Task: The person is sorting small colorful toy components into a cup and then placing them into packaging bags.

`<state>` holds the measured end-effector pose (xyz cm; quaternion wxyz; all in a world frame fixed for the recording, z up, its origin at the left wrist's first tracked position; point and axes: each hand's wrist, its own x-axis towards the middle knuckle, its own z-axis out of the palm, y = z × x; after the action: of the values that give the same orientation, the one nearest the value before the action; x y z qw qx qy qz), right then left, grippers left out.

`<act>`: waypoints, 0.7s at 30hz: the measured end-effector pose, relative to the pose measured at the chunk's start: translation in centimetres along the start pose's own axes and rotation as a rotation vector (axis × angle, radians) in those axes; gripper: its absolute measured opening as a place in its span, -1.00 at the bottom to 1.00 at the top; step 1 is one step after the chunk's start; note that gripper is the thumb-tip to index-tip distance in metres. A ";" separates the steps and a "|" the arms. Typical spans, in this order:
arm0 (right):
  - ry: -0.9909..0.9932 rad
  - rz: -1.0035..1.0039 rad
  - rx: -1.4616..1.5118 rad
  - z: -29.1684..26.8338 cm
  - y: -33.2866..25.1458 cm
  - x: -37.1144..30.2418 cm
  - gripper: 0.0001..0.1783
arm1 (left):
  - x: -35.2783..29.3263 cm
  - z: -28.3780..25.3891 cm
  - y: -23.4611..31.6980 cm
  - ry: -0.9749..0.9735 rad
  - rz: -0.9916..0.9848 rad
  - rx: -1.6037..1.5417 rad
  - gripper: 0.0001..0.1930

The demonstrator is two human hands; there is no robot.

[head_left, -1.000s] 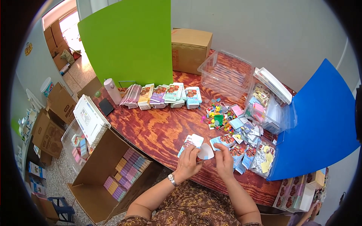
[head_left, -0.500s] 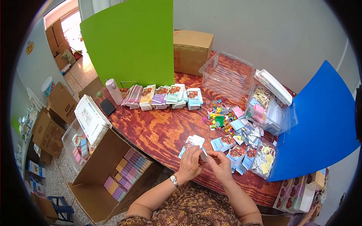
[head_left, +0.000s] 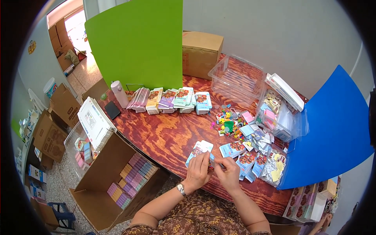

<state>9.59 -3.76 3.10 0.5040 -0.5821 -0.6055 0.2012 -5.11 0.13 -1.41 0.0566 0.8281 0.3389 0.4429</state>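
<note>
Close to the table's front edge, my left hand (head_left: 199, 171) and my right hand (head_left: 228, 172) are closed on a small light-blue carton (head_left: 212, 158). My fingers hide most of it. Just beyond my left hand lie several flat printed cartons (head_left: 202, 146), partly covered by that hand. To the right of my right hand are flat blue printed cartons (head_left: 232, 149) and more loose ones (head_left: 246, 160). Past them are a heap of small colourful trinkets (head_left: 228, 123) and a pile of small silvery and pale-blue packets (head_left: 260, 135).
Stacked cartons in several colours (head_left: 170, 98) line the back, below a green panel (head_left: 135, 47). A clear bin (head_left: 237, 80) stands behind, a blue panel (head_left: 329, 133) at right. At left are a pink bottle (head_left: 118, 94) and an open cardboard box (head_left: 96, 176) of small cartons.
My hands have turned the small carton, and its light-blue side shows more now. My right hand's fingers have drawn in to pinch at its edge.
</note>
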 end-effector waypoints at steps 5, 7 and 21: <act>-0.092 -0.313 -0.153 -0.5 1.3 0.0 -0.76 | -0.3 -0.1 -0.5 0.034 0.056 0.209 -0.25; -0.143 -0.330 -0.133 -0.6 1.1 -0.4 -0.71 | -0.2 -0.5 -0.4 0.002 0.043 0.197 -0.25; -0.041 -0.135 -0.178 1.1 0.7 -3.3 -0.56 | -0.6 0.5 1.9 -0.089 -0.098 0.206 -0.24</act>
<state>8.40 -6.19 0.83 0.4501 -0.5783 -0.6690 0.1241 -4.04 -1.57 -1.36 0.0079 0.8308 0.4197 0.3654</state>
